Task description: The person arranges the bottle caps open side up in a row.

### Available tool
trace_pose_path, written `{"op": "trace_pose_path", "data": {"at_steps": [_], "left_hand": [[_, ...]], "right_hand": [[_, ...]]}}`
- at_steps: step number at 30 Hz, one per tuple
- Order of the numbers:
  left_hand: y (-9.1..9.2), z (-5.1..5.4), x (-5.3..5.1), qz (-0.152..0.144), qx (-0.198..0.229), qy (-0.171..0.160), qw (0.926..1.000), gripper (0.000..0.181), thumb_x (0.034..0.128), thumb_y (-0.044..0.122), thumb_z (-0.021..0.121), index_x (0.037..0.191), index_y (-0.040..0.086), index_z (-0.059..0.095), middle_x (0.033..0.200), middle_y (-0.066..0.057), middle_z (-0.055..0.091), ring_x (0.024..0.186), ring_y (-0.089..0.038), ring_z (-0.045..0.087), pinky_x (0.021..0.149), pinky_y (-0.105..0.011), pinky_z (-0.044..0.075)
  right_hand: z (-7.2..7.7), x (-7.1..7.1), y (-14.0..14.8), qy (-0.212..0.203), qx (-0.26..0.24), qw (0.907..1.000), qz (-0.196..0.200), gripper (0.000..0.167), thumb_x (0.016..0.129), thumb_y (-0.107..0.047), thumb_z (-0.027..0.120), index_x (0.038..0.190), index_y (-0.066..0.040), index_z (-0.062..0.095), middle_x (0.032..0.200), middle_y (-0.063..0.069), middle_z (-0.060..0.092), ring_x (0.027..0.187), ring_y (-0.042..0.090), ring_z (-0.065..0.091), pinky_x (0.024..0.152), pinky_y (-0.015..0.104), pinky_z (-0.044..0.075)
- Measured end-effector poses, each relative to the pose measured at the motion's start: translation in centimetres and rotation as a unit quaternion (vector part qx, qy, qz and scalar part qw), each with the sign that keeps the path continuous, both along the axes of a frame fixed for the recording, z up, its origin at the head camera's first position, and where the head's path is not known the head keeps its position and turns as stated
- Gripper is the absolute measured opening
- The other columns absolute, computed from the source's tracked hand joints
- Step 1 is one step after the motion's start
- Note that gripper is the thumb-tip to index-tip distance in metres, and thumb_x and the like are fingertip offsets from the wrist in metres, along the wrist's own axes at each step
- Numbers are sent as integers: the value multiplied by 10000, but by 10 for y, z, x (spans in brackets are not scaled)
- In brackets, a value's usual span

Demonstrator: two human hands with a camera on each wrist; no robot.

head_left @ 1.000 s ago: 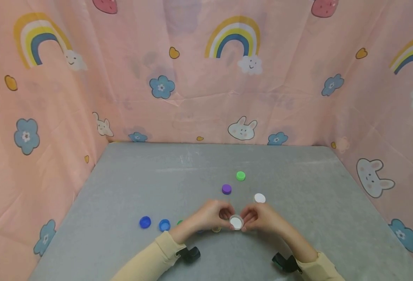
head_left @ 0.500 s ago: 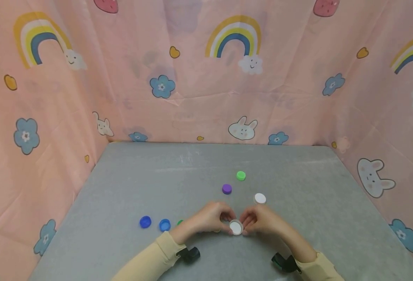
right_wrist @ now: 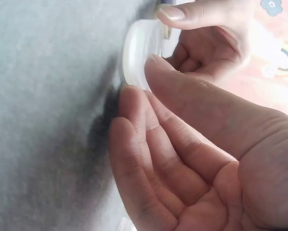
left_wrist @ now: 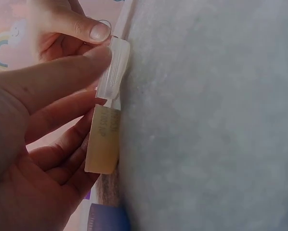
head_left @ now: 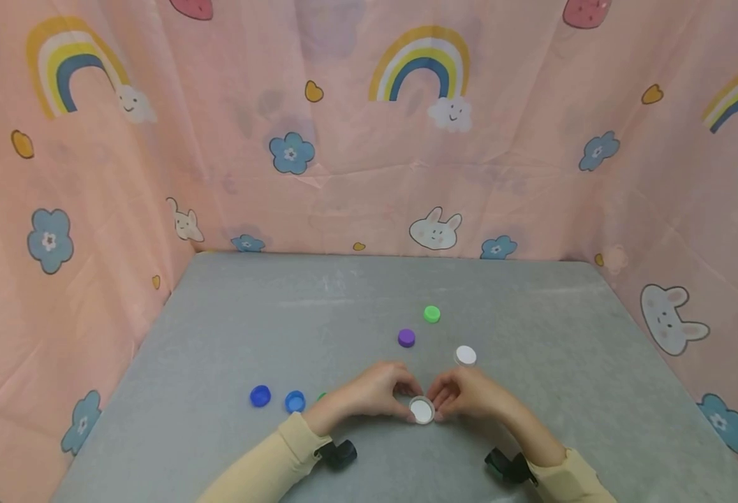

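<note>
A clear-rimmed white bottle cap [head_left: 422, 411] is between both hands, hollow side up, close to the tabletop. My left hand [head_left: 373, 390] holds its left edge with thumb and fingers. At the opposite edge, my right hand [head_left: 469, 394] pinches it; in the right wrist view the thumb lies on the rim of the translucent cap [right_wrist: 141, 55] and a fingertip is under it. Beside the left fingers, in the left wrist view, a yellowish cap [left_wrist: 104, 139] stands close to the held one, and a blue cap [left_wrist: 108, 219] is farther along. The left hand hides these two in the head view.
On the grey table [head_left: 532, 314] are a green cap [head_left: 431, 314], a purple cap [head_left: 406, 338] and another white cap [head_left: 466, 355] beyond the hands. Left of them lie a dark blue cap [head_left: 260, 396] and a lighter blue cap [head_left: 294, 402]. A pink curtain [head_left: 343, 195] surrounds the table.
The white cap has shifted slightly toward the person, with both hands at its edges. The yellowish cap, partly seen earlier beside the left hand, is now hidden in the head view.
</note>
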State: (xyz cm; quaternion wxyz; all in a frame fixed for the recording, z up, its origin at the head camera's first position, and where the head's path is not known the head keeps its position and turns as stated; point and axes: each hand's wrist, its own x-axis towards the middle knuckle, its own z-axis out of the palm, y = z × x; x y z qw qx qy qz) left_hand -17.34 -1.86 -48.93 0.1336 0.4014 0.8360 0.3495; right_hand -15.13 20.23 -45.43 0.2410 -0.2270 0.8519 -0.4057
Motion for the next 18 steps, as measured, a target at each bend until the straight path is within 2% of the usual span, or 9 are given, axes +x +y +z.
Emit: {"op": "trace_pose_path", "data": {"at_steps": [6,12,15,18], "left_hand": [[-1,-2,-6,158,183,-351,9991,296,700,207,843,961,127,728,894,46,668,801,23,570,743,-116,461],[-3,0,-13,315,347,-596,9971,280,724,169,823,970,92,715,916,5,712,813,-13,610,751,-137,476],[-4,2,-18,542,472,-685,9951,267,730,147,815,963,75,705,916,-23,712,805,-44,619,742,-154,484],[-5,6,-25,823,629,-739,9919,271,726,120,814,959,50,695,914,-59,708,796,-83,621,736,-175,490]], "right_hand": [[-2,-9,3,461,-7,9989,-132,244,727,-77,792,923,28,691,805,103,718,731,112,676,634,194,510],[-3,-22,1,954,189,9916,-856,274,754,-106,785,970,21,676,862,103,716,768,158,678,661,228,518],[-4,-28,-3,1181,339,9851,-1203,290,767,-123,778,1002,12,674,888,92,714,793,160,670,691,269,527],[-5,-34,-9,1225,411,9798,-1523,312,773,-125,775,1033,13,673,914,93,713,814,165,673,709,303,538]]}}
